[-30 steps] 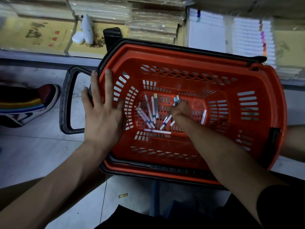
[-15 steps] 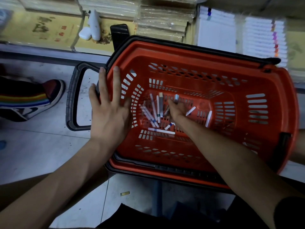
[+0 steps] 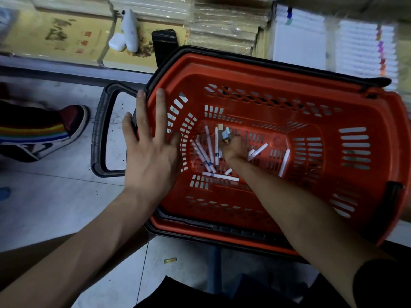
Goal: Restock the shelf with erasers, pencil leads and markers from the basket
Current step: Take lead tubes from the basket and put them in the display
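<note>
Deep in the basket (image 3: 255, 74), right hand (image 3: 234, 150) now grips bunched markers (image 3: 226, 133) pointing 12 o'clock; left hand (image 3: 151, 152) stays flat, fingers straight, at 9 o'clock.

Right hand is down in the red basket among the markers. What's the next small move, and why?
Probably lift the right hand straight up out of the red plastic basket: its fingers look curled round a few white markers whose ends poke out past the fist, while the left hand lies flat on the rim, steadying it.

Basket (image 3: 278, 70) glossy orange plastic; handle (image 3: 97, 130) matt ribbed plastic; floor (image 3: 55, 196) probably smooth tile.
</note>
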